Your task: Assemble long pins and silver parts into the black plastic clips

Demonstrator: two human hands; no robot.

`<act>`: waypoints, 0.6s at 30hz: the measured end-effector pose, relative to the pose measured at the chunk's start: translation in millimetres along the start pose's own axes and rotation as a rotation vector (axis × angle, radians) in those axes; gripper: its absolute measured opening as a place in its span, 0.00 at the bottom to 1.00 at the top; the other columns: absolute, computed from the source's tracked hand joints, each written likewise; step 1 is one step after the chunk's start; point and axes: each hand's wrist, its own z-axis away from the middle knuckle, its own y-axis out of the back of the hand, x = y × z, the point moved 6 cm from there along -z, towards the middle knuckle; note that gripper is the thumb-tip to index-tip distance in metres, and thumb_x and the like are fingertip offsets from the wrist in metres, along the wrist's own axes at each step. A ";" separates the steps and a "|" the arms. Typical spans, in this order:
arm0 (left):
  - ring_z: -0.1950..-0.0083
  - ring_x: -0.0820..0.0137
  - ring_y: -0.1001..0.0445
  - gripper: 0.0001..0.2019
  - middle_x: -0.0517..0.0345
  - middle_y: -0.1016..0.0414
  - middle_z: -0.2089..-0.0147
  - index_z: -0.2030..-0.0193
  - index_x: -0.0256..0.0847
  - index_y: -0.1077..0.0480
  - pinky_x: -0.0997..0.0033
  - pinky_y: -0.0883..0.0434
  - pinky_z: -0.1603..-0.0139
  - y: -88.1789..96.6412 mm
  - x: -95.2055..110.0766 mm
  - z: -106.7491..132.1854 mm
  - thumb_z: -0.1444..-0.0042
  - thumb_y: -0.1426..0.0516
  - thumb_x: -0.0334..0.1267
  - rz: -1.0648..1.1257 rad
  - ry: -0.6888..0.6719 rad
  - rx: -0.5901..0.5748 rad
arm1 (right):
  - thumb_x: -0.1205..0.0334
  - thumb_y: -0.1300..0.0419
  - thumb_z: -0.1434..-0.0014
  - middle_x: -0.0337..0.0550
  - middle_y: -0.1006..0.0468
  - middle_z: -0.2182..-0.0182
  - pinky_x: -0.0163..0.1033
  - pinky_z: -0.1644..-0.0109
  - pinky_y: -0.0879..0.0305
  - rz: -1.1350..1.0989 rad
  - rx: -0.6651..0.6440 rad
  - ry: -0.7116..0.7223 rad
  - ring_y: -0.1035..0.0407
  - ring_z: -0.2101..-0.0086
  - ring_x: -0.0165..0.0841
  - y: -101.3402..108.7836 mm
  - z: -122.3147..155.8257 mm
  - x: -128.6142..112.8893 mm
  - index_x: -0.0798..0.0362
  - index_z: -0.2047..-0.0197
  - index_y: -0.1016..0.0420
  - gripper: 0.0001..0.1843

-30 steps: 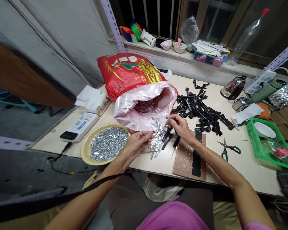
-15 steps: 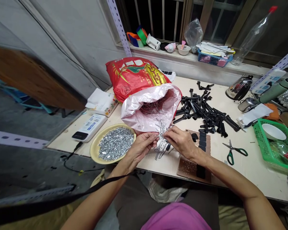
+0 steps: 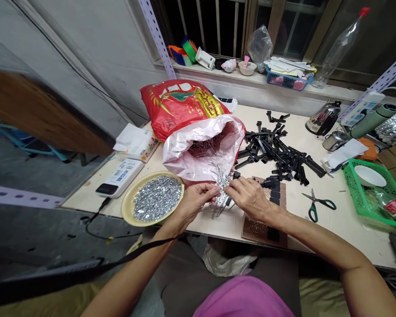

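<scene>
Over a loose pile of long thin metal pins [image 3: 221, 202], my left hand [image 3: 198, 200] is closed in a pinch on a thin metal pin. My right hand [image 3: 251, 198] meets it from the right, thumb and fingers pressed together; what they grip is too small to make out. Black plastic pieces [image 3: 269, 183] show just behind my right hand; whether it touches them is unclear. Behind the pile gapes a red bag [image 3: 185, 110] with a white lining, filled with more pins. A yellowish bowl [image 3: 125, 203] of small shiny washers stands left of my left hand.
Black plastic strips [image 3: 273, 149] lie heaped right of the bag. A brown board [image 3: 255, 231] with black pads sits under my right forearm. Green-handled scissors [image 3: 313, 206], a green basket [image 3: 353, 187] and a kettle [image 3: 323, 119] are at right. A white device [image 3: 125, 174] lies at left.
The view has shifted slightly. My hands stay together over the pins, my right fingers a little lower against the pile. More of the black plastic shows behind my right hand.
</scene>
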 end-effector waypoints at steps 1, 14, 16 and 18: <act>0.80 0.77 0.36 0.20 0.62 0.30 0.80 0.78 0.36 0.28 0.74 0.35 0.76 -0.1 2.0 1.1 0.69 0.31 0.51 -0.036 -0.024 0.006 | 0.72 0.55 0.33 0.42 0.28 0.73 0.37 0.68 0.47 0.004 -0.004 -0.009 0.39 0.70 0.31 0.5 0.9 0.2 0.55 0.66 0.28 0.16; 0.76 0.76 0.34 0.14 0.60 0.26 0.73 0.74 0.38 0.26 0.74 0.35 0.72 -6.7 11.4 8.7 0.59 0.34 0.47 -0.187 -0.273 0.071 | 0.62 0.54 0.31 0.40 0.28 0.72 0.34 0.69 0.46 -0.172 -0.013 -0.206 0.36 0.71 0.28 -8.0 13.0 8.9 0.53 0.65 0.26 0.17; 0.77 0.76 0.34 0.14 0.60 0.27 0.74 0.74 0.38 0.27 0.74 0.36 0.73 -8.2 12.5 8.7 0.58 0.35 0.48 -0.202 -0.263 0.064 | 0.59 0.53 0.31 0.40 0.28 0.72 0.33 0.69 0.45 -0.238 -0.018 -0.258 0.35 0.71 0.27 -11.3 15.7 12.4 0.53 0.65 0.26 0.17; 0.77 0.76 0.35 0.17 0.61 0.29 0.76 0.74 0.38 0.27 0.74 0.37 0.74 -10.7 8.5 6.1 0.60 0.35 0.50 -0.168 -0.165 0.002 | 0.58 0.53 0.31 0.41 0.27 0.72 0.33 0.68 0.44 -0.271 -0.041 -0.278 0.33 0.70 0.27 -13.9 18.1 13.6 0.54 0.65 0.26 0.18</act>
